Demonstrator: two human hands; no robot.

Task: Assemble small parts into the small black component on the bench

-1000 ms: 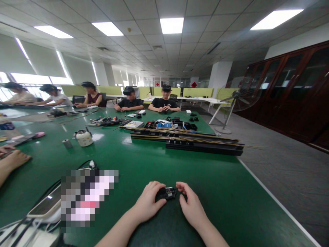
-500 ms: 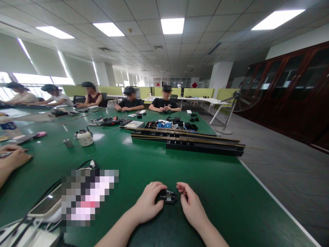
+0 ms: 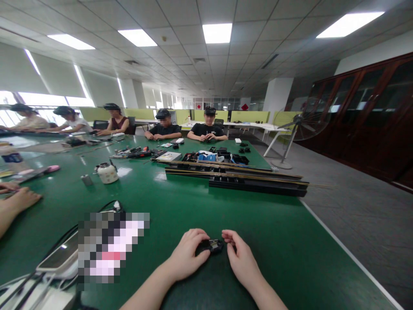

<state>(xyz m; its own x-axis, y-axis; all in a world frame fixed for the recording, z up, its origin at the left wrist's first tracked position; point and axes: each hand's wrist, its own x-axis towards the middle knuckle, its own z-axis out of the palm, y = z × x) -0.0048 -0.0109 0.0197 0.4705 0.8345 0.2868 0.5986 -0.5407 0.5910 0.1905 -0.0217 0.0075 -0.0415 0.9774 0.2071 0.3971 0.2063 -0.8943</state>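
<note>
A small black part [image 3: 211, 246] with a bit of metal showing sits low on the green table [image 3: 167, 202], held between both my hands. My left hand [image 3: 189, 254] curls its fingers around the part's left end. My right hand [image 3: 240, 258] pinches its right end with the fingertips bent in. Both hands rest on the table near its front edge.
Long black rails with brass rods [image 3: 245, 180] lie across the table's middle. A white pot [image 3: 107, 173], a phone and cables [image 3: 58, 258] sit at the left. A neighbour's hand [image 3: 19, 199] rests at far left. Several people sit at the far end. A fan [image 3: 298, 125] stands on the floor.
My hands have shifted slightly around the small black part, which has turned a little between them. The neighbour's hand at the left has moved a bit.
</note>
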